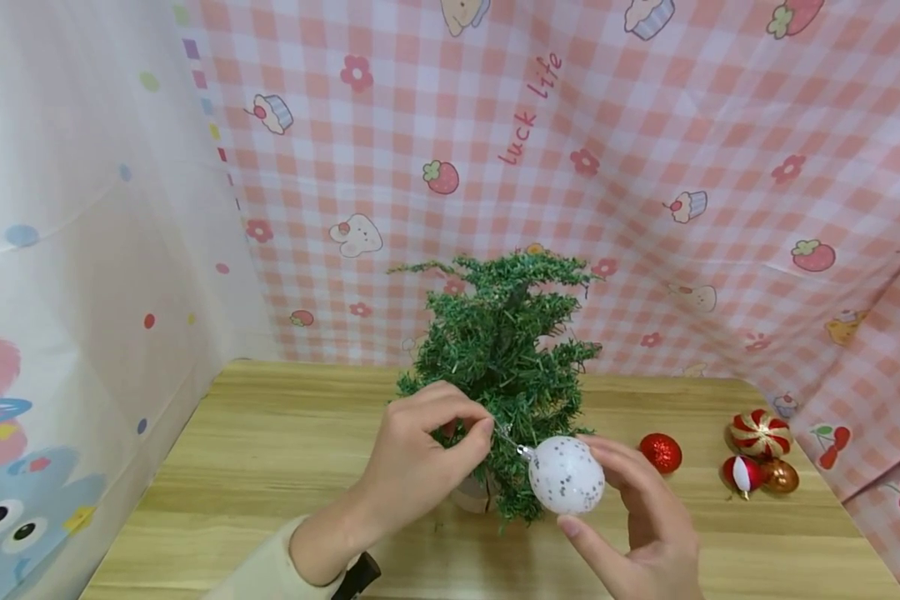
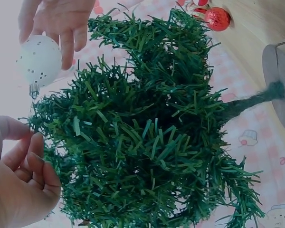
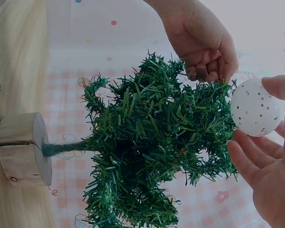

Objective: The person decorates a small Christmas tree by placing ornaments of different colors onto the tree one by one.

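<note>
A white Christmas ball [image 1: 567, 475] with silver specks and a silver cap hangs in front of a small green artificial Christmas tree [image 1: 506, 333]. My right hand [image 1: 637, 517] holds the ball between thumb and fingers. Thumb and forefinger of my left hand [image 1: 427, 446] pinch the thin hanging string [image 1: 504, 435], drawn taut from the cap. In the left wrist view, the ball [image 2: 39, 61] and the pinching left hand [image 2: 23, 175] are beside the tree's top. The right wrist view shows the tree's round wooden base [image 3: 23, 149].
To the right on the wooden table [image 1: 270, 458] lies a glittery red ball [image 1: 661, 453]. Beyond it sit a red-and-gold striped ornament [image 1: 761, 433], a red-and-white one [image 1: 741, 473] and a copper-coloured ball [image 1: 781, 476]. A pink checked cloth [image 1: 390, 150] hangs behind.
</note>
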Available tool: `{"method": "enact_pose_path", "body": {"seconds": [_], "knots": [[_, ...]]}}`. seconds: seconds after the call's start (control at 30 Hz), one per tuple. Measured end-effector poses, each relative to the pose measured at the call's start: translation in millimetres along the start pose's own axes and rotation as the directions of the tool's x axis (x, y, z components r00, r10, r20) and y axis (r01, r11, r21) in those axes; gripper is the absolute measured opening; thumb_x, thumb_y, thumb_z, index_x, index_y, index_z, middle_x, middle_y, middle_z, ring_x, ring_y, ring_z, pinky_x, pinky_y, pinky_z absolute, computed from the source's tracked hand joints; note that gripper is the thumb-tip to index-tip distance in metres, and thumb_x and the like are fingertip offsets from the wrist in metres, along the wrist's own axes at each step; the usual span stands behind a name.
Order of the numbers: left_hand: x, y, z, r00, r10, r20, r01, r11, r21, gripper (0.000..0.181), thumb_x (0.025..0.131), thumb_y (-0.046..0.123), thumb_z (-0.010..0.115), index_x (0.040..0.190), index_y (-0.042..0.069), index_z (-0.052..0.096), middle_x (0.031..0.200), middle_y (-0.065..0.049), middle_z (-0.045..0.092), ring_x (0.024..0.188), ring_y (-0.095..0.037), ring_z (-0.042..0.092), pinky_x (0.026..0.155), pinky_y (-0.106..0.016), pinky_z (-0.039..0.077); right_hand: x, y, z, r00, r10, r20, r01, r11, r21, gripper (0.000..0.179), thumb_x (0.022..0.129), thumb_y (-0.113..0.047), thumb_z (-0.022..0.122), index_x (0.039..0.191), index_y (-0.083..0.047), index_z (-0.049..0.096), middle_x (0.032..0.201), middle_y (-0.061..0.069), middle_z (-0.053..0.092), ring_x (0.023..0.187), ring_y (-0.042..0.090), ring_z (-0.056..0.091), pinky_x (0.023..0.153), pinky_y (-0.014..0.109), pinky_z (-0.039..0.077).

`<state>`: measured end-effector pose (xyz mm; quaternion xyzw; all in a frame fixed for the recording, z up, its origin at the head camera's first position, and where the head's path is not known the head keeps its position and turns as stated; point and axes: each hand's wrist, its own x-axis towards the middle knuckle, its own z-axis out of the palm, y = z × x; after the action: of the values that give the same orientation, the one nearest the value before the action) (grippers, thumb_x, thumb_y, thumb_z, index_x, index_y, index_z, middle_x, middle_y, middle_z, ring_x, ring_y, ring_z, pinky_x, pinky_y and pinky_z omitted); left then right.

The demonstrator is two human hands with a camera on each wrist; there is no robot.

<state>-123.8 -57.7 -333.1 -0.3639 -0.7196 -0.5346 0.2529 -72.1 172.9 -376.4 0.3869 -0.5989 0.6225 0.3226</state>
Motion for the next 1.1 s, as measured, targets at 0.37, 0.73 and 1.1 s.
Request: {"method": "enact_pose_path", "body": {"seconds": [0.37, 0.73, 1.1], "knots": [[1.3, -8.2, 3.3, 0.999, -0.001, 0.032, 0.001, 1.0, 0.007, 0.019, 0.088, -0.006, 0.073, 0.087, 0.011, 0.08, 0.082, 0.005, 0.072, 0.074, -0.008, 0.058, 0.064, -0.026, 0.051, -6.8, 5, -4, 0.999, 0.035, 0.007, -0.034, 0.996, -0.085, 0.06, 0.086, -0.003, 0.086, 0.125, 0.028, 0.052, 0.136, 0.023, 0.063, 0.126, 0.023, 0.063, 0.1, 0.024, 0.054], [2.0, -8.0, 3.6, 0.998, 0.034, 0.044, -0.034, 0.999, -0.006, 0.018, 0.087, -0.007, 0.073, 0.087, 0.009, 0.08, 0.081, 0.005, 0.072, 0.075, -0.007, 0.061, 0.064, -0.025, 0.054, -14.5, 3, -2, 0.985, 0.169, 0.018, -0.159, 0.954, -0.254, 0.073, 0.065, 0.021, 0.085, 0.133, 0.017, 0.058, 0.134, 0.017, 0.062, 0.121, 0.017, 0.062, 0.098, 0.022, 0.054], [1.7, -7.8, 3.4, 0.997, 0.041, 0.06, -0.04, 0.999, -0.012, 0.016, 0.088, -0.006, 0.073, 0.089, 0.009, 0.081, 0.083, 0.004, 0.072, 0.075, -0.007, 0.06, 0.064, -0.025, 0.054, -23.3, -3, 5, 0.945, 0.325, 0.035, -0.291, 0.885, -0.364, 0.08, 0.064, 0.02, 0.088, 0.137, 0.009, 0.057, 0.131, 0.016, 0.06, 0.119, 0.01, 0.061, 0.098, 0.018, 0.052]]}}
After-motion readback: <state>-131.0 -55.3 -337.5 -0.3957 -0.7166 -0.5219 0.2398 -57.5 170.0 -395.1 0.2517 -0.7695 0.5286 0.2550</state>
